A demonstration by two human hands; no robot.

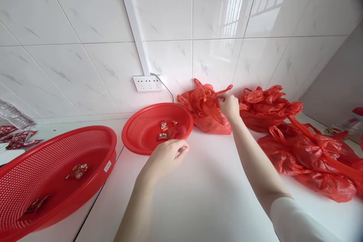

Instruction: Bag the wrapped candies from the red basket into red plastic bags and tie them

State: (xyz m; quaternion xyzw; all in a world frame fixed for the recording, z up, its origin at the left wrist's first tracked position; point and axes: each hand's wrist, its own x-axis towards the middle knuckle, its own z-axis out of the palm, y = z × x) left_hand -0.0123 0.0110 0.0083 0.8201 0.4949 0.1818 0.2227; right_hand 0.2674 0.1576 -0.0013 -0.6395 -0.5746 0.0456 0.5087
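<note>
My right hand pinches a handle of a red plastic bag that stands against the tiled wall. The bag's top is crumpled and its contents are hidden. My left hand hovers over the white tabletop in front of a small red plastic basket. Its fingers are curled in, and whether anything is inside them is hidden. Several small wrapped snacks lie at the bottom of that basket.
A larger red basket with a few wrapped packets stands at left. More red bags and tied red bags crowd the right side. A wall socket with a grey cable is behind the small basket.
</note>
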